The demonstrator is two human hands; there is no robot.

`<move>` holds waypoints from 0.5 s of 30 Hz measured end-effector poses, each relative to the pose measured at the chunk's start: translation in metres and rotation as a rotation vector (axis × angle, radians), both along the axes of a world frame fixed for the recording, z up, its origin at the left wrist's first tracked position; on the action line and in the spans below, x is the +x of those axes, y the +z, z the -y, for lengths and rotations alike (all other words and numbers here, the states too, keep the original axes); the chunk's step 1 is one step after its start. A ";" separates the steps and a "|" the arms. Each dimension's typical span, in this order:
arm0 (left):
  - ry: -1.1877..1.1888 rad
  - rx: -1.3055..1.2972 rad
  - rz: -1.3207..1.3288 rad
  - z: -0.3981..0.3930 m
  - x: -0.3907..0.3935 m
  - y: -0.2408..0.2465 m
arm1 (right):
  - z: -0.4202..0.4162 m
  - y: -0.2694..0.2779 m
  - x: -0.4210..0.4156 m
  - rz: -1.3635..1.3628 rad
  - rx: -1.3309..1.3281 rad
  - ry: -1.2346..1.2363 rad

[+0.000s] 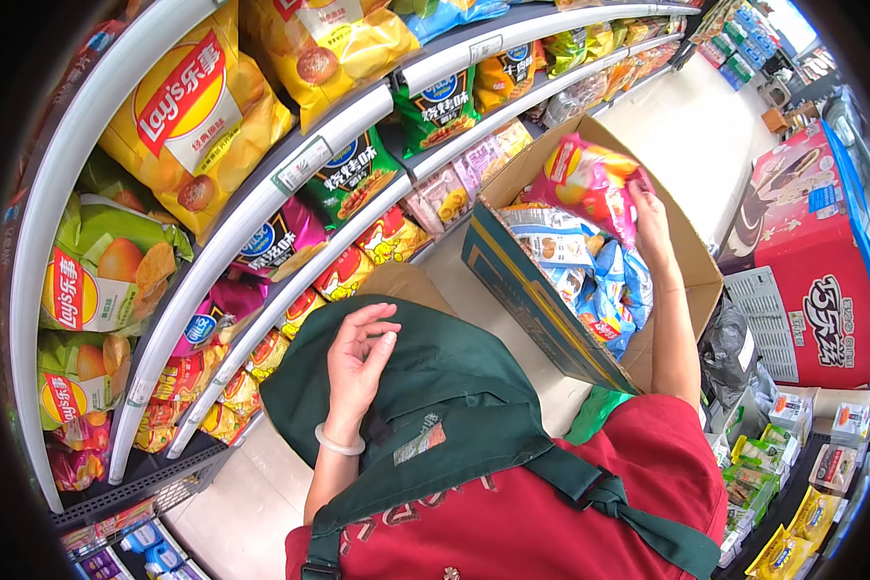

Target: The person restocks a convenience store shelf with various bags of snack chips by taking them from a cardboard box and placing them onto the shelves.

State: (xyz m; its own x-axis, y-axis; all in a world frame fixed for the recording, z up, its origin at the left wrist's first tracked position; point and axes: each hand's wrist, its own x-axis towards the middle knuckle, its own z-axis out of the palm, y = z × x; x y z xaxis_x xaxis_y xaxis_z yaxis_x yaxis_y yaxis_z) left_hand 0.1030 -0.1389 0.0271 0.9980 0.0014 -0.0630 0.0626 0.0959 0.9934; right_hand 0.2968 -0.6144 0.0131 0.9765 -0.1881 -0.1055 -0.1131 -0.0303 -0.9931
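My right hand (649, 217) grips a pink Lay's chip bag (578, 181) by its edge, above an open cardboard carton (551, 312). Inside that carton lie several blue-and-white snack bags (609, 279). In front of the dark green apron (435, 362), my left hand (362, 355) is raised, holding nothing, its fingers partly curled and apart from the thumb. A bracelet circles the left wrist. Shelves to the left carry large yellow Lay's bags (196, 123) and green Lay's bags (109, 272).
Lower shelf rows hold dark green chip bags (351, 174) and small red-and-yellow snack packs (344, 272). White shelf edges (261, 185) curve along the left. Right of the carton stand a large red printed box (819, 290) and a black plastic bag (726, 348). Packaged foods (757, 464) fill the lower right display.
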 end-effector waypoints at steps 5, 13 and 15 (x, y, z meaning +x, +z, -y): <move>-0.124 -0.115 0.052 0.020 0.020 0.018 | -0.031 0.037 -0.033 0.200 0.173 0.166; -0.134 -0.673 -0.093 0.000 0.010 0.050 | -0.183 0.054 -0.016 -0.275 0.090 0.854; 0.038 -0.558 -0.112 -0.017 -0.007 0.041 | -0.229 0.057 -0.017 -0.265 0.060 0.922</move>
State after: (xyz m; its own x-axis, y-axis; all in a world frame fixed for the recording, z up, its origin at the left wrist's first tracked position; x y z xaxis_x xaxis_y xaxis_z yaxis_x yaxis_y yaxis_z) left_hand 0.0964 -0.1221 0.0683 0.9851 -0.0271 -0.1696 0.1509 0.6084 0.7791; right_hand 0.2800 -0.3859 0.0698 0.6808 0.6545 -0.3290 -0.2914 -0.1701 -0.9414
